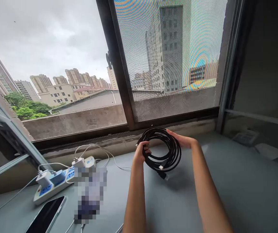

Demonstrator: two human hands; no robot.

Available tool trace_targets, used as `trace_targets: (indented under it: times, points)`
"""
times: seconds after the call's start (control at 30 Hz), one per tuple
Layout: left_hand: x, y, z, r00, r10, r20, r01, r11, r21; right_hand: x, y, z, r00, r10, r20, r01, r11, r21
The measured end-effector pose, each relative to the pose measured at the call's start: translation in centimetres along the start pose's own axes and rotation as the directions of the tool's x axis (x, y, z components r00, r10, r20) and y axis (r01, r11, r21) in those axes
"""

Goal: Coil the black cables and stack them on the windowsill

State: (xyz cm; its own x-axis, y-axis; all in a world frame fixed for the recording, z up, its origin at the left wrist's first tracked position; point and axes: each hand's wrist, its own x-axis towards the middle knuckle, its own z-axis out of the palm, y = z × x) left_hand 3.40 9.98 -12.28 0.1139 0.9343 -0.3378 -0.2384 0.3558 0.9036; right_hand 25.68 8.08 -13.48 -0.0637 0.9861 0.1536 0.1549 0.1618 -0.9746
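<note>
A black cable wound into a round coil is held up above the grey windowsill ledge. My left hand is closed round the coil's left side. My right hand grips its upper right side, fingers curled over the loops. Two plug ends of the cable hang from the bottom of the coil, one with a pale tip.
A white power strip with white chargers and cords lies at the left of the ledge. A dark phone lies in front of it. A blurred patch sits beside them. The window frame and mesh screen stand behind.
</note>
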Motion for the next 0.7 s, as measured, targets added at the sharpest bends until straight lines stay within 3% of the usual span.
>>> trace_targets:
  times: [0.17,0.37,0.53,0.7]
  points:
    - [-0.2,0.0,1.1,0.998,-0.028,0.057,0.036,0.989,-0.141,-0.2,-0.7,0.1,0.997,0.082,0.006,-0.082,0.996,0.017]
    - [-0.8,0.5,1.6,0.988,-0.029,0.149,0.063,0.972,-0.228,0.3,-1.2,0.8,0.972,0.185,-0.146,-0.182,0.983,0.033]
    - [-0.3,-0.5,2.0,0.986,-0.077,0.151,0.104,0.978,-0.182,0.8,-0.2,0.7,0.932,0.302,-0.201,-0.305,0.952,0.020]
    - [0.5,-2.8,3.1,0.977,-0.171,0.127,0.174,0.985,-0.007,0.7,2.9,-0.6,0.888,0.381,-0.257,-0.403,0.915,-0.037]
